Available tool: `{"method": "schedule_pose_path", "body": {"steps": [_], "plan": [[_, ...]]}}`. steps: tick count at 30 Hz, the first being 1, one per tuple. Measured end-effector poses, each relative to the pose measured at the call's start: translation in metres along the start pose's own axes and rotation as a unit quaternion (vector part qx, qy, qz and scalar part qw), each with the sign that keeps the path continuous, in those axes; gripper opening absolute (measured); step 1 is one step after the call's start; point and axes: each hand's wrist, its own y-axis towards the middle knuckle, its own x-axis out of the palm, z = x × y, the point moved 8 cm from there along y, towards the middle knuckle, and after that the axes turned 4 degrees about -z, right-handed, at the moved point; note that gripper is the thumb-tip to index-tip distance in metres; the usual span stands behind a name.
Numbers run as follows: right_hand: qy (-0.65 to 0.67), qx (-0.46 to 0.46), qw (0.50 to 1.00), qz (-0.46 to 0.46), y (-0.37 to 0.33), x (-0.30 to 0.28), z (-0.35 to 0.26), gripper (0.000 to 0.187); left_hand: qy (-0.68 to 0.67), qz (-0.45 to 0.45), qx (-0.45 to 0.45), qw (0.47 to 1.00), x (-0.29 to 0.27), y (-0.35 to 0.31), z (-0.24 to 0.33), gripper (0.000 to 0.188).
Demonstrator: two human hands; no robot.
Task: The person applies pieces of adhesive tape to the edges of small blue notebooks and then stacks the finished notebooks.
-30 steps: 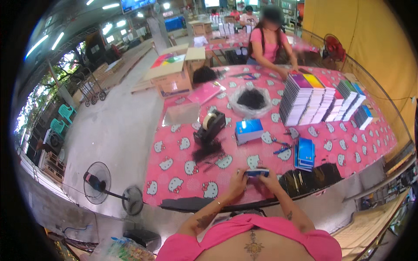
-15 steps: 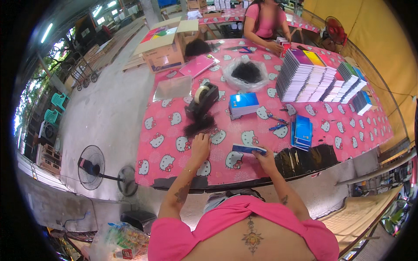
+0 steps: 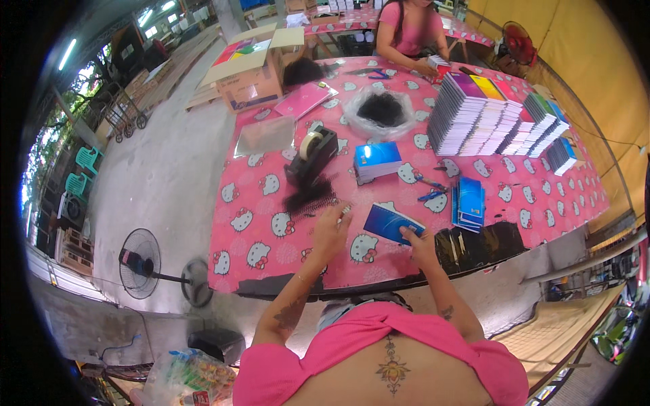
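My right hand (image 3: 421, 245) grips a small blue notebook (image 3: 393, 224) by its right end, thumb on the cover, held above the pink tablecloth. Close to the notebook's left edge is my left hand (image 3: 330, 230), its fingers pinched together; what they hold is too small to make out. Just beyond it lies a loose heap of thin black binding coils (image 3: 311, 196). Behind that heap stands a black tape dispenser (image 3: 313, 155). A short stack of blue notebooks (image 3: 378, 162) sits farther off, and another blue pile (image 3: 468, 204) lies right of my right hand.
Tall notebook stacks (image 3: 460, 122) stand at the back right. A plastic bag of black coils (image 3: 382, 111) sits mid-table, an open carton (image 3: 252, 84) at the far left. Pens (image 3: 432, 189) lie near the blue pile. Across the table a person (image 3: 409, 34) handles notebooks.
My left hand has moved right, away from the coil heap and toward the notebook. My right hand has tilted the notebook, so its blue cover now faces up.
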Motion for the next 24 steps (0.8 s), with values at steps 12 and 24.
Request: {"method": "schedule_pose_path", "body": {"steps": [12,24], "plan": [[-0.021,0.013,0.997,-0.068,0.005,0.011,-0.028,0.034,-0.026,0.012,0.111,0.993,-0.045,0.008,0.078,0.019],[-0.034,-0.004,0.996,-0.084,0.011,0.017,-0.033,0.033,0.028,0.009,0.107,0.994,-0.061,0.023,0.081,0.017]]}}
